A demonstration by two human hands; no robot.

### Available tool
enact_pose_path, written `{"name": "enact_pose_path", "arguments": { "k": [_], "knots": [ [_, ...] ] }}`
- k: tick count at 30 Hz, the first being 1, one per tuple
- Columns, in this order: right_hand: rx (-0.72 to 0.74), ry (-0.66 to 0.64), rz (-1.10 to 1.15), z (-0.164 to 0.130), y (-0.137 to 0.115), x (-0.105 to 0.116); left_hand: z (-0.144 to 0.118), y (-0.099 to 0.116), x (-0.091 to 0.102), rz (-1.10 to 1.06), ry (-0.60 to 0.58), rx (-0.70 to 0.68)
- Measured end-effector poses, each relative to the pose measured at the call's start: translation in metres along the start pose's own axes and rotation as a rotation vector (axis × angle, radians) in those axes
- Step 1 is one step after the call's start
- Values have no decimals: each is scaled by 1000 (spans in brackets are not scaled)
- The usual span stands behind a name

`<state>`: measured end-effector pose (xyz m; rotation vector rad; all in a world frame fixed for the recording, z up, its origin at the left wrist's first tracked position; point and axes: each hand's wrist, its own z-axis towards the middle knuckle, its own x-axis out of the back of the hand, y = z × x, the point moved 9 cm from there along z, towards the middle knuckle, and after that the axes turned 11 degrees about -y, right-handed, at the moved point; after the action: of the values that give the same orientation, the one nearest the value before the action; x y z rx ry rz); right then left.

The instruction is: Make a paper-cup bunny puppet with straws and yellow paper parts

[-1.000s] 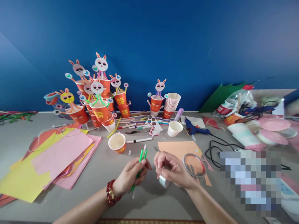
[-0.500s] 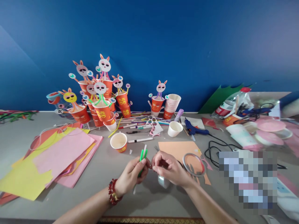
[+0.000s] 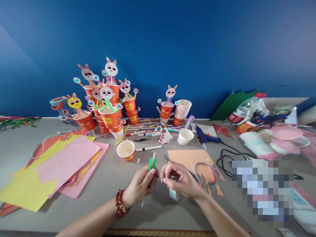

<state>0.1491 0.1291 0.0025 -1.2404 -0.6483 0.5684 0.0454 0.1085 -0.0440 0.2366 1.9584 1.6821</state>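
My left hand (image 3: 145, 179), with a beaded bracelet on its wrist, is closed around bright green straw-like pieces (image 3: 150, 163) and a thin whitish stick (image 3: 153, 158). The stick's upper end rises past the green pieces, and a pale end shows below the hand. Close beside it, my right hand (image 3: 179, 177) has its thumb and fingertips pinched together. Under its palm hangs a small roll of tape (image 3: 174, 195), partly covered by the fingers. Whether a tape strip runs between the fingertips is too small to tell.
Orange paper (image 3: 182, 156) with a larger tape ring (image 3: 197, 177) lies right of my hands. Ahead stand paper cups (image 3: 125, 150), pens and rabbit-faced cups (image 3: 108, 117). Coloured sheets (image 3: 71, 161) lie left. A blue glue gun (image 3: 207, 138) trails its black cord at right.
The tape roll has tilted and shifted slightly right and down under my right hand. My left hand has turned a little, covering more of the green pieces.
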Motion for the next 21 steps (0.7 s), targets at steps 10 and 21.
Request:
{"name": "enact_pose_path", "arguments": {
  "k": [10,21],
  "knots": [
    [-79,-11,-92,0,7,-1,-1,2,-3,150,-46,-30],
    [-239,9,139,-1,32,3,-4,5,0,-44,27,-93]
  ]
}}
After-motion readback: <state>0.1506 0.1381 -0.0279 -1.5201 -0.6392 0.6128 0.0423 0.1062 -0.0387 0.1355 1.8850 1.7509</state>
